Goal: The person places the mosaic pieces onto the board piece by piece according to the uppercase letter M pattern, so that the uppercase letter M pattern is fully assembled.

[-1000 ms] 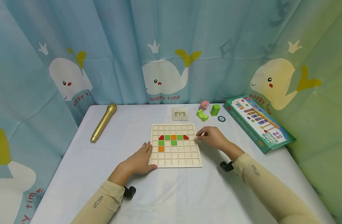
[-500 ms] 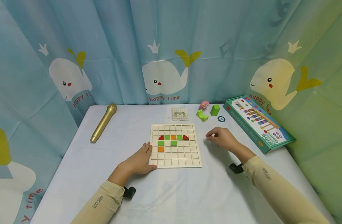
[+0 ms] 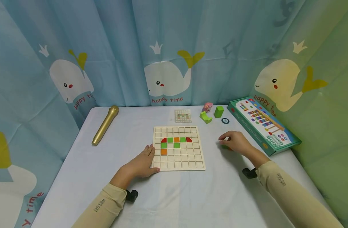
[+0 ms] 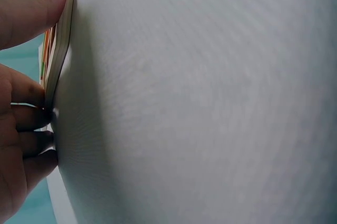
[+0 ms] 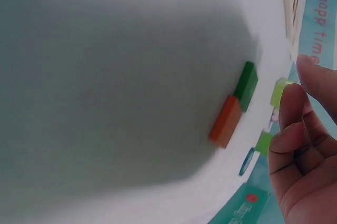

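Observation:
A square wooden grid board [image 3: 188, 162] lies on the white table, with red, green and orange tiles set in several cells. My left hand [image 3: 142, 162] rests along the board's left edge, fingers extended, the thumb at its near left corner. To the right of the board, my right hand [image 3: 239, 144] hovers with loosely bent fingers and nothing between thumb and forefinger. Beneath it on the table are a green tile [image 5: 246, 87] and an orange tile [image 5: 226, 122], end to end, shown by the right wrist view. In the head view the hand mostly covers them.
A small pattern card [image 3: 183, 116] lies behind the board. Beside it are a light green curved block [image 3: 206, 117], a pink figurine [image 3: 207, 107], a green block [image 3: 219, 112] and a dark round disc [image 3: 225, 121]. A green game box [image 3: 262, 125] lies right, a gold microphone [image 3: 105, 125] left.
My right hand has moved rightward from the board's right edge to above the loose tiles. The left hand and the tiles on the board have stayed put.

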`<act>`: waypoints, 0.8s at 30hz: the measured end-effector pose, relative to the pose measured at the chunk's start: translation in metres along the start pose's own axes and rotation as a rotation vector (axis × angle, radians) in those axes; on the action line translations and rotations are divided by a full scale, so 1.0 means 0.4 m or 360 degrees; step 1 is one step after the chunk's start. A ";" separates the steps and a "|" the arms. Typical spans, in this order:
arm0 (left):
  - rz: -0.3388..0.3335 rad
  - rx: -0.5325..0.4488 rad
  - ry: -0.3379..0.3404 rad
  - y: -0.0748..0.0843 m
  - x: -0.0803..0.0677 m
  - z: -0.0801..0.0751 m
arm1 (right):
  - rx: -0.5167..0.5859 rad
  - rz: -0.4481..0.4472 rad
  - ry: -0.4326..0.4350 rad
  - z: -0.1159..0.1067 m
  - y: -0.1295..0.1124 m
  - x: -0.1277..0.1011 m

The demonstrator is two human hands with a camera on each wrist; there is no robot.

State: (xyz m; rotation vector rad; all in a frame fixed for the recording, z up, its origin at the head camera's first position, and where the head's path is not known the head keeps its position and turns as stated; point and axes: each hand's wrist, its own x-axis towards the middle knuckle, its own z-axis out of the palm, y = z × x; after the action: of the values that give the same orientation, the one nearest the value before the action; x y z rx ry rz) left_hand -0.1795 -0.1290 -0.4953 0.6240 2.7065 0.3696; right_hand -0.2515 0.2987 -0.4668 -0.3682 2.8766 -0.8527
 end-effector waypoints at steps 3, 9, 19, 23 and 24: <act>-0.0005 -0.0010 -0.0009 0.001 0.000 -0.001 | -0.0007 0.0012 0.0004 0.000 0.017 -0.004; -0.0005 -0.0003 -0.0011 0.002 -0.002 -0.004 | -0.0067 0.0003 -0.0019 0.000 0.048 -0.008; -0.0012 -0.0009 -0.0010 0.005 -0.003 -0.008 | -0.0060 0.0047 -0.0127 -0.002 0.064 -0.003; -0.0013 -0.0009 -0.0011 0.006 -0.003 -0.008 | -0.0073 0.0028 -0.0124 0.000 0.068 -0.002; -0.0013 -0.0011 -0.0010 0.006 -0.003 -0.008 | -0.0075 0.0019 -0.0119 0.000 0.069 -0.002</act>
State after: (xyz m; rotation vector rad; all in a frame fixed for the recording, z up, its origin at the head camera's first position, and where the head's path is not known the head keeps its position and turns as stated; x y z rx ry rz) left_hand -0.1790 -0.1281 -0.4912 0.6114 2.6999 0.3742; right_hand -0.2561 0.3210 -0.4820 -0.3791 2.8308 -0.7536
